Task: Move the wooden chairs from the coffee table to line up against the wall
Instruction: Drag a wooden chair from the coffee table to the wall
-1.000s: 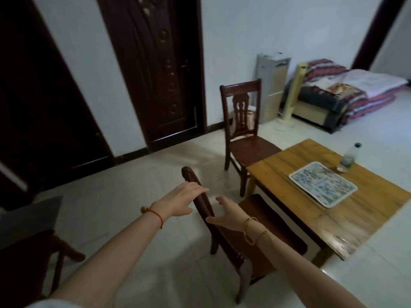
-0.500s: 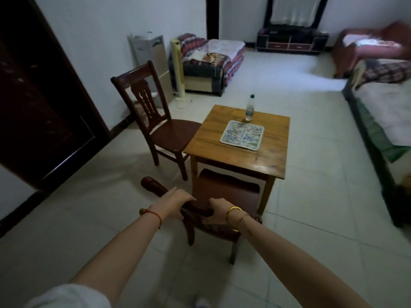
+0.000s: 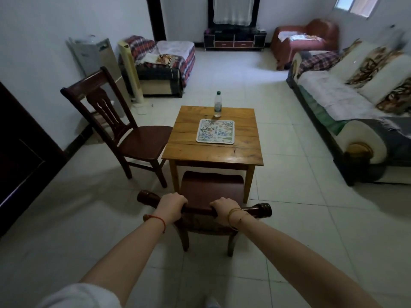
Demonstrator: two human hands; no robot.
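Observation:
A dark wooden chair (image 3: 211, 187) stands right in front of me, its seat tucked partly under the near edge of the small wooden coffee table (image 3: 242, 150). My left hand (image 3: 172, 206) and my right hand (image 3: 223, 210) both grip the top rail of its backrest, side by side. A second dark wooden chair (image 3: 142, 138) stands at the table's left side, its back toward the white left wall (image 3: 33, 47).
On the table lie a floral mat (image 3: 215, 134) and a water bottle (image 3: 218, 104). A dark door (image 3: 20, 138) is on the left, a water dispenser (image 3: 97, 61) and a tower fan (image 3: 130, 70) by the wall, a sofa (image 3: 347, 103) on the right.
My view has swung round to face the table square on. Both hands went from hovering over the near chair's backrest to gripping its top rail.

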